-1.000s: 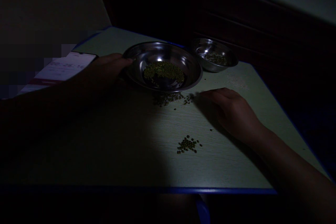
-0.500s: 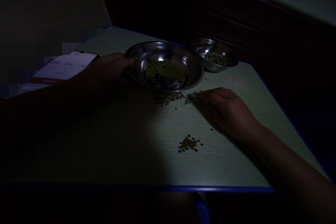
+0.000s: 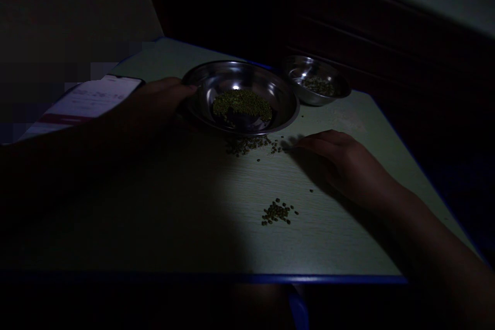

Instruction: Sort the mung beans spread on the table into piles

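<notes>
My left hand grips the left rim of a wide stainless steel bowl, thumb over the edge. Small green beans, like mung beans, lie in its bottom. Under and in front of the near rim, a scatter of loose beans lies on the table. To the right of that scatter is my right hand, low over the table, fingers together and pointing left. Its fingertips are dark, and anything between them cannot be made out. Nearer me sits a small separate heap of beans.
A second, smaller steel bowl with beans and paler bits stands behind on the right. At the left, a phone with a lit screen lies partly behind my forearm. The pale table has a blue edge. Much of the scene is dark.
My right hand has drawn slightly right, away from the scattered beans. My left hand and the bowl are nearly unmoved.
</notes>
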`<state>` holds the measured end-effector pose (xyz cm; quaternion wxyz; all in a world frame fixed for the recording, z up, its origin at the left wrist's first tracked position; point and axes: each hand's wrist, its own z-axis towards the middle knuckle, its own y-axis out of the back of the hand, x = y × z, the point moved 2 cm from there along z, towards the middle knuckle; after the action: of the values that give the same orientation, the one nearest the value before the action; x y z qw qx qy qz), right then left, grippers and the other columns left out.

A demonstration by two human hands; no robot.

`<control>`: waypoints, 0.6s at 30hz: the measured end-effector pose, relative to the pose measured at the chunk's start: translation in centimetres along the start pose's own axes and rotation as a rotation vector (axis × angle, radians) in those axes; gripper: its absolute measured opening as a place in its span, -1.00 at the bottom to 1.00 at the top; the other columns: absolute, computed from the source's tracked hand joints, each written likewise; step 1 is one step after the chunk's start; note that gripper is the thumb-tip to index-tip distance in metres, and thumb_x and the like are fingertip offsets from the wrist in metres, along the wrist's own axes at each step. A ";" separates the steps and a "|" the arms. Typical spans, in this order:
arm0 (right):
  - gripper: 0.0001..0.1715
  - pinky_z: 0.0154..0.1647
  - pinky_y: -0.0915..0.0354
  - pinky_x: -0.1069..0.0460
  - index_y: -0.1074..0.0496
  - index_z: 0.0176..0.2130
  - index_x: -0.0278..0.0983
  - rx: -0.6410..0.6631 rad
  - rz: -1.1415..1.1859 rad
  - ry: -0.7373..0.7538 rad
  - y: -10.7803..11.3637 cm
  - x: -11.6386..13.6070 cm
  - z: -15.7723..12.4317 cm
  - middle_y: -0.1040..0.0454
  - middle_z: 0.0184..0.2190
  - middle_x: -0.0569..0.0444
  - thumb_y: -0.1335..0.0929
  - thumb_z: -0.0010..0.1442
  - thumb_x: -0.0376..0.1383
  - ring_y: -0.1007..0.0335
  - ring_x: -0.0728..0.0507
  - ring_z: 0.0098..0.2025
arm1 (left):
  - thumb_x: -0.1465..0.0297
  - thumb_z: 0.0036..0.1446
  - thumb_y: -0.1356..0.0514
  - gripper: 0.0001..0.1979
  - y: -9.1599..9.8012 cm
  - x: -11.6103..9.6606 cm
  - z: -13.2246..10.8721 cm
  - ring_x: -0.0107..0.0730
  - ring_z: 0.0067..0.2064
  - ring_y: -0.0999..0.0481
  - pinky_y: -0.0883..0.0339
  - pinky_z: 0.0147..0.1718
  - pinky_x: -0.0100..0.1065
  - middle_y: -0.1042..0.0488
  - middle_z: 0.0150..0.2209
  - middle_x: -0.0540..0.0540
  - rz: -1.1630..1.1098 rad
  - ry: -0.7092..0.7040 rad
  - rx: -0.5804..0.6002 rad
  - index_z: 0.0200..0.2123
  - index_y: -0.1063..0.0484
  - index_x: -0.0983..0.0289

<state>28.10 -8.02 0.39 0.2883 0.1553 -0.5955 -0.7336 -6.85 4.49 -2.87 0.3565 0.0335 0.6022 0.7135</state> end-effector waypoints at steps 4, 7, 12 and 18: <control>-0.49 0.06 -0.55 -0.18 -0.62 0.15 -0.40 0.013 -0.046 -0.013 0.5 0.3 -0.2 -0.73 0.04 -0.24 -0.30 0.32 -0.58 -0.69 -0.33 0.01 | -0.04 0.25 0.09 -0.33 0.2 -1.5 0.1 -0.01 -0.03 -0.58 -0.53 0.14 0.15 -0.48 -0.07 0.22 0.027 0.101 0.015 0.03 -0.52 0.36; -0.45 0.00 -0.56 -0.17 -0.62 0.13 -0.41 -0.001 -0.069 0.003 0.8 0.5 -0.3 -0.74 0.00 -0.23 -0.27 0.26 -0.60 -0.70 -0.32 -0.04 | -0.06 0.21 0.02 -0.31 0.2 -1.5 0.0 -0.02 -0.03 -0.58 -0.54 0.13 0.15 -0.49 -0.06 0.21 0.047 0.006 -0.006 0.09 -0.49 0.35; -0.46 -0.11 -0.55 -0.12 -0.62 0.10 -0.37 0.011 -0.105 -0.011 1.1 0.7 -0.6 -0.75 -0.07 -0.21 -0.29 0.22 -0.56 -0.71 -0.30 -0.11 | -0.01 0.22 0.00 -0.35 0.2 -0.3 -0.4 0.05 -0.02 -0.58 -0.54 0.11 0.20 -0.51 -0.01 0.26 0.083 -0.065 -0.005 0.14 -0.46 0.32; -0.49 -0.18 -0.54 -0.10 -0.61 0.09 -0.35 0.019 -0.136 -0.021 1.3 1.3 -0.8 -0.75 -0.10 -0.20 -0.31 0.21 -0.52 -0.70 -0.29 -0.17 | -0.03 0.20 0.02 -0.33 0.5 -1.1 -0.5 0.03 -0.01 -0.59 -0.53 0.13 0.14 -0.49 -0.02 0.21 0.055 -0.016 0.006 0.16 -0.44 0.29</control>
<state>27.84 -9.61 1.60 0.2301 0.1905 -0.5933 -0.7475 -6.49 3.48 -2.10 0.3414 0.0567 0.6002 0.7211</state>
